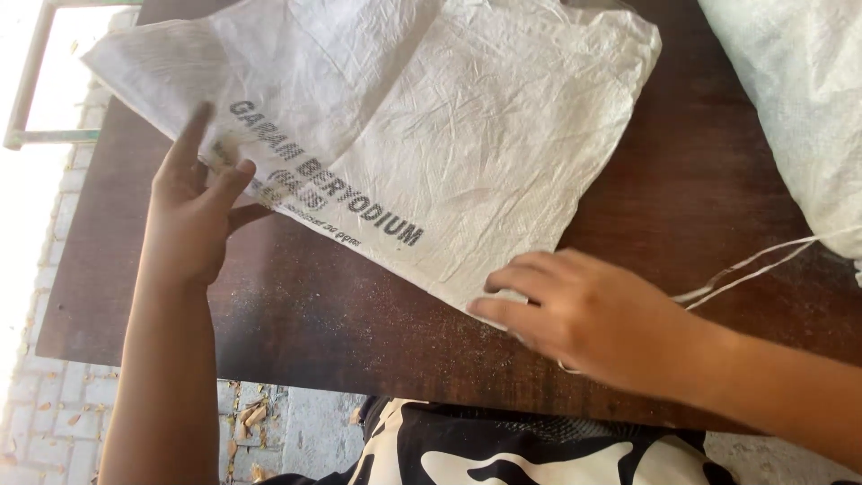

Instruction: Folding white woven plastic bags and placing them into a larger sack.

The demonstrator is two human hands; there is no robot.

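Note:
A crumpled white woven plastic sack (431, 117) with dark printed lettering lies flat on a dark brown wooden table (682, 189). My left hand (193, 211) rests at the sack's left lower edge, fingers spread and touching the fabric near the print. My right hand (584, 319) lies palm down on the sack's near right corner, fingers pressing it against the table. Neither hand has lifted the sack.
A second white woven sack (799, 99) sits at the table's right, with loose white threads (745, 265) trailing from it. The table's near edge (296, 377) faces my black-and-white patterned clothing (503, 449). Pale paving bricks (54, 422) lie below left, and a metal frame (36, 90) stands beyond.

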